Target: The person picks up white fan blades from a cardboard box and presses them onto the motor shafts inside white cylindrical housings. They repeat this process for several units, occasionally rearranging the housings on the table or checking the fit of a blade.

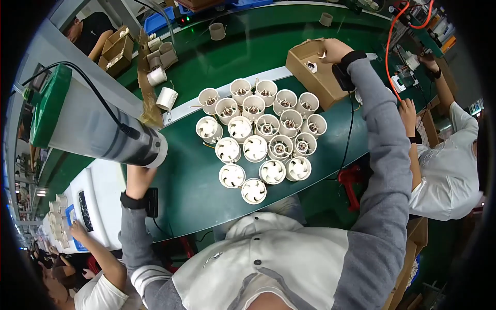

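Likely step: fetching part. Right hand point(337, 50) over cardboard box point(329, 89), fingers seemingly pinching white piece point(322, 54); left hand point(139, 181): fingers hidden, cannot tell. 20 white cups point(229, 180) on table point(191, 206). Next calls for clean lift.

In the centre of the frame, white cylindrical housings point(267, 126) are clustered on a green table point(196, 206). White fan blades point(253, 190) are seen in those toward the left and bottom of the cluster; ribs and metal fittings are seen in the rest. At upper right, an open cardboard box point(330, 85) is reached into by the right hand point(337, 50), its fingers held near a small white part point(311, 66); whether anything is gripped cannot be told. At left, the left hand point(139, 181) is partly hidden by a large translucent cylinder point(98, 116), topped by a green lid point(53, 106). Grey rings point(217, 31) are spaced along a green belt point(263, 31) at the top.
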Available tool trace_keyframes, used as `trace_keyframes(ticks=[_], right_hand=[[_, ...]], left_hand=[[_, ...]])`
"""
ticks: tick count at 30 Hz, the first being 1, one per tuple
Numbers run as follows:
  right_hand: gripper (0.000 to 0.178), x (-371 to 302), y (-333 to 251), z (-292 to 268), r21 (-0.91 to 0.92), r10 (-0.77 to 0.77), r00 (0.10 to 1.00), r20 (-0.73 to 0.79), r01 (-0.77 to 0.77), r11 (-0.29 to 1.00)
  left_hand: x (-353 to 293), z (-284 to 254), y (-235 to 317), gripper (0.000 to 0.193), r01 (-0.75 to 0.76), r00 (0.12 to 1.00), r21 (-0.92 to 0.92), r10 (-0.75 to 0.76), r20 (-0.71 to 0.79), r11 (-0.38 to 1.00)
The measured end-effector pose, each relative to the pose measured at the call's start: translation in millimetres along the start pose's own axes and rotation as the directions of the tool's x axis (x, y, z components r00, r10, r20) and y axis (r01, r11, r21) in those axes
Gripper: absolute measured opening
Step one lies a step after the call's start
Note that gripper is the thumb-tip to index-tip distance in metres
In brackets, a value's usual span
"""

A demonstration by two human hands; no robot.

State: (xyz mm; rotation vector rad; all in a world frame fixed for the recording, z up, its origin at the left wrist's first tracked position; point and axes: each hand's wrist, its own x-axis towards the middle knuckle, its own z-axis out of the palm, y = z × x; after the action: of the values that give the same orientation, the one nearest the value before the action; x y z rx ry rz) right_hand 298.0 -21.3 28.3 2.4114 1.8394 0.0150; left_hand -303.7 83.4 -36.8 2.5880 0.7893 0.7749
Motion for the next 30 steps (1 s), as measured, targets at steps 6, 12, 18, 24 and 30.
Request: trace_keyframes(ticks=[6, 12, 18, 24, 30], right_hand=[[0.060, 29, 25, 66, 0.395, 0.123, 0.991, -0.044, -0.096, 0.913], [0.061, 32, 6, 64, 0.475, -0.074, 0.991, 0.115, 0.011, 0.880], [0.042, 9, -53, 53, 0.205, -0.160, 0.982, 0.097, 0.138, 0.969], [0.030, 16, -26, 65, 0.338, -0.203, 0.976, 0.072, 0.168, 0.926], [0.024, -7, -15, 39, 0.570, 0.034, 0.998, 0.050, -0.057, 0.820]], left_hand=[[-64, -25, 92, 0.014, 0.336, 0.941, 0.017, -0.336, 0.043, 0.942], [-87, -2, 114, 0.016, 0.364, 0.930, -0.041, -0.360, 0.079, 0.931], [-74, 31, 131, 0.018, 0.189, 0.977, -0.055, -0.182, 0.109, 0.980], [-68, 39, 150, 0.020, 0.055, 0.996, -0.110, -0.047, 0.078, 0.992], [-77, 39, 154, 0.020, 0.035, 0.999, -0.130, -0.029, 0.045, 0.991]])
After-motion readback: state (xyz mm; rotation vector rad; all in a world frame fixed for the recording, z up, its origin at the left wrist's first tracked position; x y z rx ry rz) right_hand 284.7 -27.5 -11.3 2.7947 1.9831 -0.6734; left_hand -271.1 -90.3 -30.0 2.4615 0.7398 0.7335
